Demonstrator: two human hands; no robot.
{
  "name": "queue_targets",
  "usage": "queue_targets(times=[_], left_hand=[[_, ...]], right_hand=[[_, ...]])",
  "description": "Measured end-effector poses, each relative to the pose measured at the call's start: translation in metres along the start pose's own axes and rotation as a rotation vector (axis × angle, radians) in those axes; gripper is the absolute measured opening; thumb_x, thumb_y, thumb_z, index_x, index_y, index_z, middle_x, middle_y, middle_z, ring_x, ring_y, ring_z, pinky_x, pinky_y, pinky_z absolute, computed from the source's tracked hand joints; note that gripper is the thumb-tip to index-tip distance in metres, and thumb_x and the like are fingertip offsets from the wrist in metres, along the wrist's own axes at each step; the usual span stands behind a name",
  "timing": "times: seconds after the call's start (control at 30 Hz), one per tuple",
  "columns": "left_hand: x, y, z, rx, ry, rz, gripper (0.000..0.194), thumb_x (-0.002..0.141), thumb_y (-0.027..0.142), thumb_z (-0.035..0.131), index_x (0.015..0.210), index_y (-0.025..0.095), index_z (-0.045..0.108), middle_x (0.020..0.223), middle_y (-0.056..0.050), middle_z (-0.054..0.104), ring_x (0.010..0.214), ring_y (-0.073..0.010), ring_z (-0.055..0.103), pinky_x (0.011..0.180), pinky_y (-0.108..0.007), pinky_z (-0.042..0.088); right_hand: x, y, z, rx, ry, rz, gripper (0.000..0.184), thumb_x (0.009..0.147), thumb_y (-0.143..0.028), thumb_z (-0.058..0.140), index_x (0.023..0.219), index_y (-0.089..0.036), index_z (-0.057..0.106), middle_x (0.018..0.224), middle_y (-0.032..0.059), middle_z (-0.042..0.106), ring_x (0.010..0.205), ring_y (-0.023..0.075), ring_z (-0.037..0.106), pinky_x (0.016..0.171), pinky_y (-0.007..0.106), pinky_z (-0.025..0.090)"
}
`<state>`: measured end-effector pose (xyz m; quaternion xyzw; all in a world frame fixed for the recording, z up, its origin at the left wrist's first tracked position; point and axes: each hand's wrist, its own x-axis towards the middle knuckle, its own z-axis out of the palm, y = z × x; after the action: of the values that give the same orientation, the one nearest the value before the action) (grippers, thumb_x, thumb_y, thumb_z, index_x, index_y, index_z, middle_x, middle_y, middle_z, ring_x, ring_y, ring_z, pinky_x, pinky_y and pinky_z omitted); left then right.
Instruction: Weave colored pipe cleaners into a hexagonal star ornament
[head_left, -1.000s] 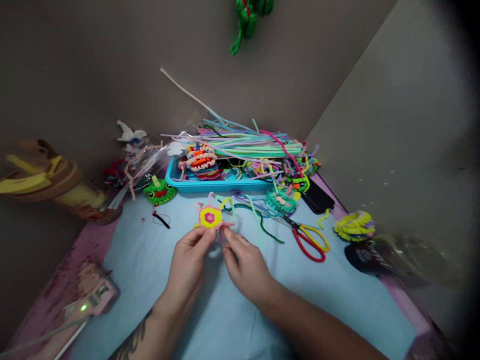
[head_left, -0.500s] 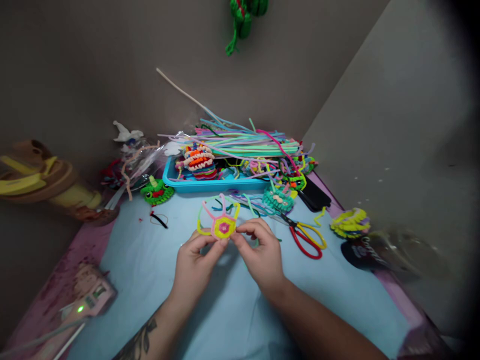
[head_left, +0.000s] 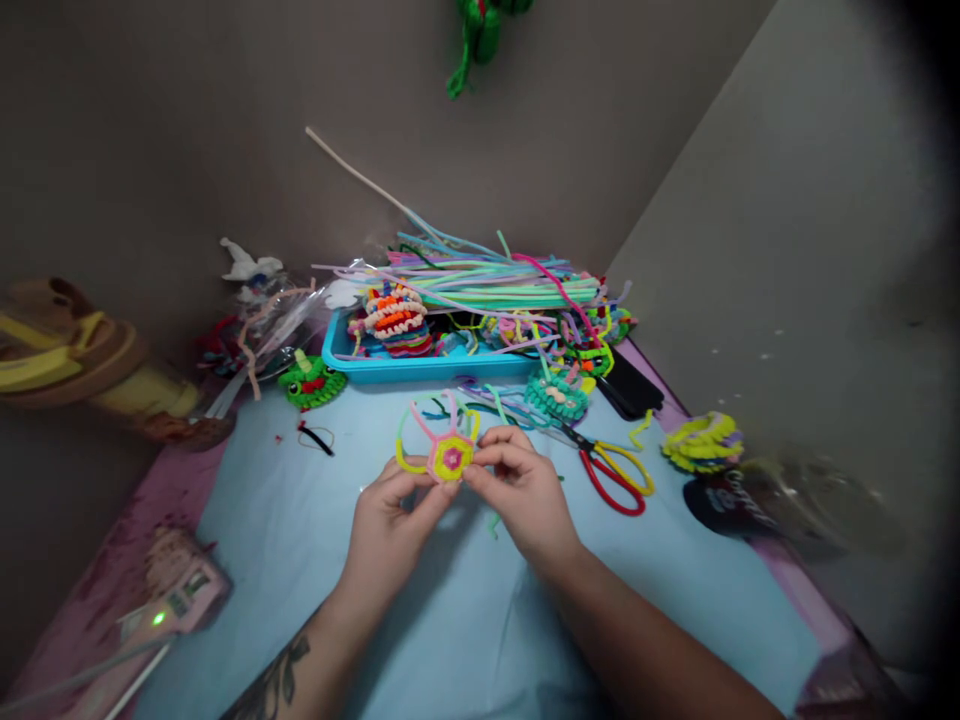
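Note:
Between my two hands is a pipe-cleaner flower [head_left: 453, 459], with a pink middle, a yellow ring and a pink outer edge. Pink, yellow and green loops stand up from its far side. My left hand [head_left: 390, 515] pinches its lower left edge between thumb and fingers. At the right edge, the thumb and fingertips of my right hand [head_left: 521, 500] close on it. Red-and-yellow-handled scissors [head_left: 611, 475] lie right of my right hand, and a teal pipe-cleaner figure [head_left: 556, 395] sits beyond it.
A blue tray [head_left: 435, 370] at the back holds many pipe cleaners [head_left: 517, 285]. Nearby are a green figure [head_left: 311, 385], a black phone [head_left: 630, 385], a yellow coiled piece [head_left: 701, 443] and a clear cup [head_left: 802, 505]. A pink glue gun [head_left: 187, 600] lies at left.
The flower has shifted slightly to the right and tilted in my fingers. My right hand's fingers have moved a little on its edge; both hands still hold it.

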<state>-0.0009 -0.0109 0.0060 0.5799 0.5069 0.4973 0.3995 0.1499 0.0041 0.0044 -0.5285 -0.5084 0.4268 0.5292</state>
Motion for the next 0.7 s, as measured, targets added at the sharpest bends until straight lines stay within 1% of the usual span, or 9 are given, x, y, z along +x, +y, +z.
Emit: queue_targets(times=[0.1, 0.3, 0.37, 0.47, 0.53, 0.6, 0.63, 0.7], left_hand=[[0.000, 0.000, 0.000, 0.036, -0.007, -0.020, 0.008, 0.075, 0.024, 0.070, 0.069, 0.020, 0.071, 0.080, -0.004, 0.071, 0.078, -0.0172, 0.063, 0.074, -0.028, 0.046], [0.000, 0.002, 0.003, 0.045, -0.018, -0.051, 0.010, 0.073, 0.027, 0.071, 0.066, 0.020, 0.072, 0.074, -0.004, 0.071, 0.074, -0.0180, 0.063, 0.071, -0.029, 0.046], [0.000, 0.003, 0.003, 0.033, -0.019, -0.093, 0.010, 0.071, 0.028, 0.072, 0.065, 0.019, 0.072, 0.072, -0.004, 0.070, 0.072, -0.0177, 0.062, 0.070, -0.029, 0.046], [0.001, 0.001, 0.002, -0.027, -0.007, -0.220, 0.013, 0.070, 0.031, 0.073, 0.066, 0.018, 0.072, 0.072, -0.003, 0.070, 0.070, -0.0167, 0.061, 0.068, -0.028, 0.046], [0.002, -0.001, 0.001, -0.103, 0.016, -0.315, 0.016, 0.070, 0.033, 0.073, 0.068, 0.017, 0.072, 0.072, -0.003, 0.069, 0.069, -0.0156, 0.060, 0.068, -0.027, 0.046], [0.004, -0.003, 0.000, -0.205, 0.050, -0.380, 0.016, 0.071, 0.033, 0.073, 0.069, 0.017, 0.072, 0.071, -0.002, 0.069, 0.070, -0.0147, 0.060, 0.070, -0.025, 0.046], [0.005, -0.004, 0.001, -0.259, 0.071, -0.399, 0.016, 0.071, 0.033, 0.073, 0.070, 0.017, 0.071, 0.071, -0.001, 0.070, 0.070, -0.0144, 0.060, 0.071, -0.025, 0.046], [0.006, -0.005, 0.001, -0.348, 0.108, -0.422, 0.017, 0.070, 0.032, 0.074, 0.069, 0.016, 0.070, 0.071, -0.001, 0.070, 0.070, -0.0142, 0.061, 0.072, -0.025, 0.047]], right_hand=[[0.000, -0.001, -0.002, 0.000, -0.030, 0.013, 0.004, 0.063, -0.023, 0.071, 0.061, -0.021, 0.068, 0.085, 0.0027, 0.056, 0.080, 0.0169, 0.054, 0.062, 0.028, 0.038], [0.000, -0.005, -0.004, -0.024, -0.076, 0.026, 0.007, 0.065, -0.020, 0.065, 0.059, -0.020, 0.062, 0.079, 0.0005, 0.051, 0.071, 0.0142, 0.049, 0.060, 0.027, 0.035], [0.001, -0.005, -0.004, -0.022, -0.095, 0.037, 0.009, 0.065, -0.019, 0.064, 0.058, -0.020, 0.060, 0.079, 0.0004, 0.050, 0.071, 0.0142, 0.049, 0.059, 0.027, 0.036], [0.002, -0.004, -0.005, -0.042, -0.127, 0.027, 0.010, 0.068, -0.021, 0.065, 0.059, -0.020, 0.061, 0.078, 0.0007, 0.052, 0.075, 0.0160, 0.052, 0.062, 0.027, 0.040], [0.000, -0.003, -0.005, -0.107, -0.087, -0.057, 0.002, 0.072, -0.020, 0.065, 0.072, -0.021, 0.066, 0.085, 0.0023, 0.056, 0.083, 0.0180, 0.055, 0.068, 0.029, 0.043], [-0.004, -0.002, -0.004, -0.218, -0.035, -0.226, 0.019, 0.076, -0.017, 0.062, 0.093, -0.025, 0.068, 0.096, 0.0043, 0.057, 0.092, 0.0198, 0.055, 0.077, 0.033, 0.045], [-0.007, -0.001, -0.003, -0.283, -0.046, -0.332, 0.028, 0.078, -0.015, 0.060, 0.102, -0.027, 0.067, 0.099, 0.0049, 0.056, 0.095, 0.0203, 0.054, 0.081, 0.035, 0.046], [-0.013, 0.001, 0.000, -0.401, -0.133, -0.534, 0.037, 0.080, -0.012, 0.057, 0.111, -0.031, 0.065, 0.097, 0.0050, 0.057, 0.094, 0.0207, 0.054, 0.085, 0.038, 0.047]])
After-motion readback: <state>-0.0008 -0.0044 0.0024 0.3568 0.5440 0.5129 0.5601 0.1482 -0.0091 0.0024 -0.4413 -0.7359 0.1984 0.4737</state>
